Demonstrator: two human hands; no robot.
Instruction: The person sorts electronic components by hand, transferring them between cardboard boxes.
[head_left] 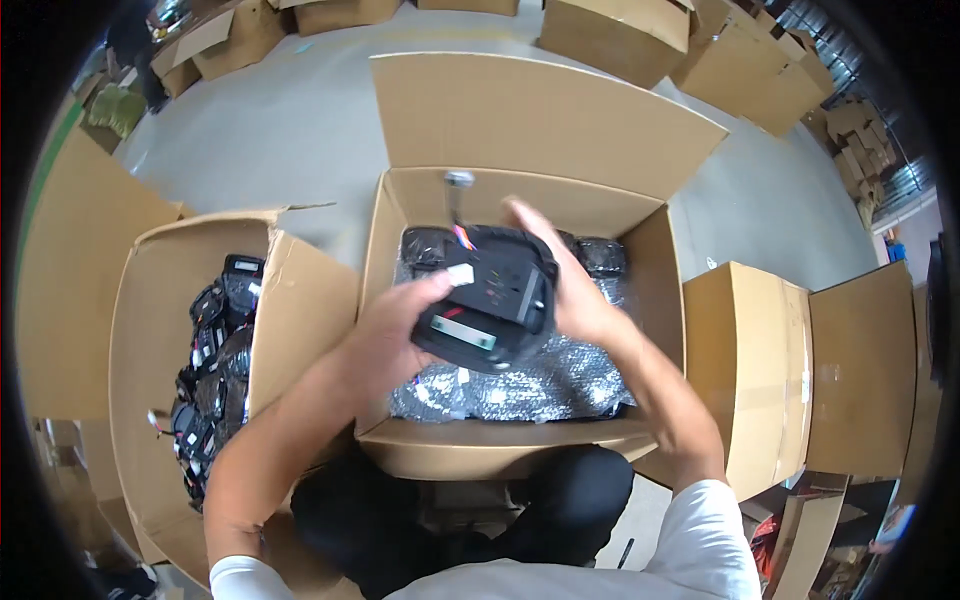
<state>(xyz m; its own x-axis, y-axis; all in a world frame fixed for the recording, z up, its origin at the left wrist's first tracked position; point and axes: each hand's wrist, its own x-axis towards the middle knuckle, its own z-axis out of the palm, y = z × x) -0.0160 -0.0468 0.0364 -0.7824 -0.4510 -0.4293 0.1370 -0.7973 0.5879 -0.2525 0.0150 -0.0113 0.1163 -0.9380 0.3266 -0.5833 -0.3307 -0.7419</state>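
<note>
A black plastic device housing [498, 285] is held over the open cardboard box [650, 290] in front of me. Colored wires and a cable with a pale connector [459, 179] stick out from its far side, and a white label and a pale strip show on its face. My left hand [400, 318] grips its left edge, thumb on the face near the label. Against its right edge lies my right hand [572, 285], its fingers partly hidden and slightly blurred. Beneath, bubble-wrapped bundles [530, 385] lie in the box.
At my left, another open carton [180, 270] holds several similar black units [215, 370] with wires. A closed-sided carton [745, 370] stands at the right. More cardboard boxes [615, 38] line the far floor. A dark pen-like object [626, 553] lies on the floor near my leg.
</note>
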